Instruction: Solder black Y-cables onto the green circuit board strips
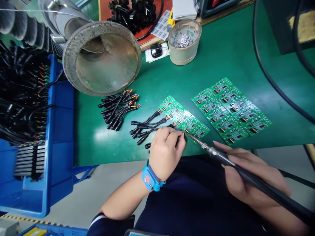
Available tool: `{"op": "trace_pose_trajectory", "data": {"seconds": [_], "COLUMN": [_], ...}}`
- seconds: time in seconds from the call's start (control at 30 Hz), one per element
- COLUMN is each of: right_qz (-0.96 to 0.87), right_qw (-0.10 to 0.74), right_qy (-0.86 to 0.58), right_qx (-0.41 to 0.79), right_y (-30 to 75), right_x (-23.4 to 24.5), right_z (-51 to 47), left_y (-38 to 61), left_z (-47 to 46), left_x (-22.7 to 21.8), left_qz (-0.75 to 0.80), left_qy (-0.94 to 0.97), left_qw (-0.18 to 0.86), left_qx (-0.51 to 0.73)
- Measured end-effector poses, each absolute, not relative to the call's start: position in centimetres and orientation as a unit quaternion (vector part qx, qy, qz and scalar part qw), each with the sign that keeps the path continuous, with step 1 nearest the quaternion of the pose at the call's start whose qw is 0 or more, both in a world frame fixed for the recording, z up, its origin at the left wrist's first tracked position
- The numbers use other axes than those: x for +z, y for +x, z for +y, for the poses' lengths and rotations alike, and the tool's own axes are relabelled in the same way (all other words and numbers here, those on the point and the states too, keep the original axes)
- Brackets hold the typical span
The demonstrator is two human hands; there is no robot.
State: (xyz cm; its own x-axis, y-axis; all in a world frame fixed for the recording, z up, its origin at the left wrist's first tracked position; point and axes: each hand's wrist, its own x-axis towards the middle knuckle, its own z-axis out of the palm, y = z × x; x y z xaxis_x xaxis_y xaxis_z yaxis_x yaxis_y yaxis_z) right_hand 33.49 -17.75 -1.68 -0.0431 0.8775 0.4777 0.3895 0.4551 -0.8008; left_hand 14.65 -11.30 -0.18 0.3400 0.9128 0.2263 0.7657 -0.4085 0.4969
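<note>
My right hand (256, 177) is closed around a black-handled soldering iron (216, 154). Its tip touches or almost touches the lower edge of a narrow green circuit board panel (182, 116). Beside that tip, my left hand (166, 147), with a blue wrist strap (151, 177), pinches a short black connector cable (148, 145). The cable's wire ends are mostly hidden by the fingers. Several similar cables (147, 126) lie along the panel's left edge, their coloured wires meeting the boards. A larger panel of circuit boards (231, 111) lies to the right.
A pile of connector cables (119, 109) lies left on the green table (152, 78), below a round metal fume hood (66, 62). A tub of silvery bits (184, 54) stands at the back. A blue crate (60, 131) full of cables borders the left; a black cord (268, 78) hangs right.
</note>
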Motion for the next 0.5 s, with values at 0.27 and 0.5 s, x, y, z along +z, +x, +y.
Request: {"op": "trace_pose_trajectory", "data": {"seconds": [0.27,0.5], "right_qz": [-0.694,-0.670], "right_qw": [0.507,0.513], "right_qy": [-0.446,-0.467], "right_qx": [0.252,0.264], "right_y": [33.47,33.53], "right_x": [-2.12,-2.13], "right_z": [-17.72,-18.13], "left_y": [14.86,14.88], "left_z": [-11.37,-11.44], "left_x": [-0.77,-0.81], "left_qz": [0.522,0.524], "left_qy": [0.807,0.807], "left_qw": [0.119,0.107], "left_qx": [0.250,0.249]}}
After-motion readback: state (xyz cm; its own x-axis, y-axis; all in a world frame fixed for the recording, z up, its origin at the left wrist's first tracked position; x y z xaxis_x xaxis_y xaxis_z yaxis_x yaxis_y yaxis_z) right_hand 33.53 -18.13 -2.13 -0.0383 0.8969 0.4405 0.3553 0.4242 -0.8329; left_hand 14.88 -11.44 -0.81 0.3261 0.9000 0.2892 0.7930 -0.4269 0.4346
